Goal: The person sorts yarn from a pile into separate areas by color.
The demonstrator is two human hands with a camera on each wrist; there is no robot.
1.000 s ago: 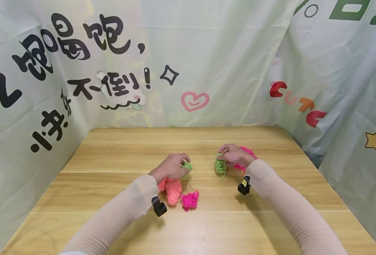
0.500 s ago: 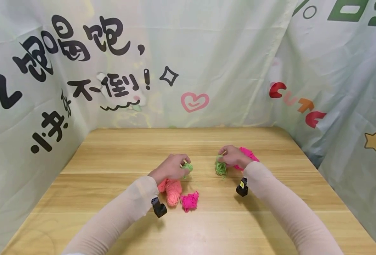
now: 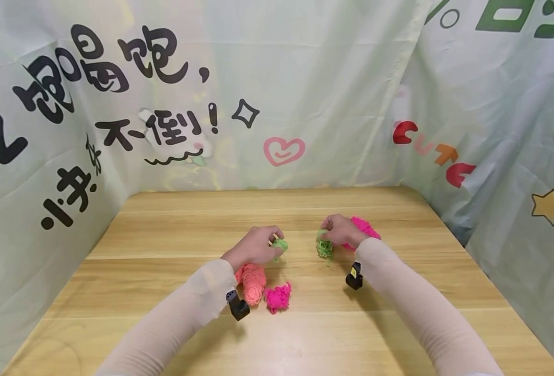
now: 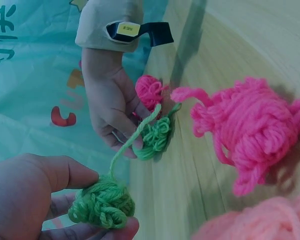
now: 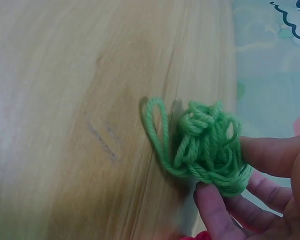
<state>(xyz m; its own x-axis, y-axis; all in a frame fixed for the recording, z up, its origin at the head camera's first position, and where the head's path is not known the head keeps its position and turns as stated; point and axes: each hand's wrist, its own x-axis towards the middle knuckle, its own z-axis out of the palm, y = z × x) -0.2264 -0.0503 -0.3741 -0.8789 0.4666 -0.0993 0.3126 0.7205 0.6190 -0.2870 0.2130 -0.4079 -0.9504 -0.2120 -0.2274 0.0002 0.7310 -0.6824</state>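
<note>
A small ball of green yarn (image 4: 104,202) is pinched between the thumb and fingers of my left hand (image 3: 257,245), just above the table. My right hand (image 3: 343,230) holds a looser bundle of green yarn (image 5: 210,145) by thumb and fingers. One loop of that bundle hangs out to the side in the right wrist view. From the left ball a green strand rises toward the right bundle in the left wrist view; whether they join, I cannot tell. Part of each bundle is hidden by fingers in the head view.
Coral yarn (image 3: 252,282) lies below my left wrist, beside a small hot-pink yarn ball (image 3: 278,297). Another pink yarn ball (image 3: 365,227) sits behind my right hand, partly covered. The wooden table (image 3: 164,219) meets printed cloth walls (image 3: 333,104) at its back and sides.
The head view has shifted slightly. Both hands keep their hold on the green yarn and have hardly moved; the yarn on the table stays put.
</note>
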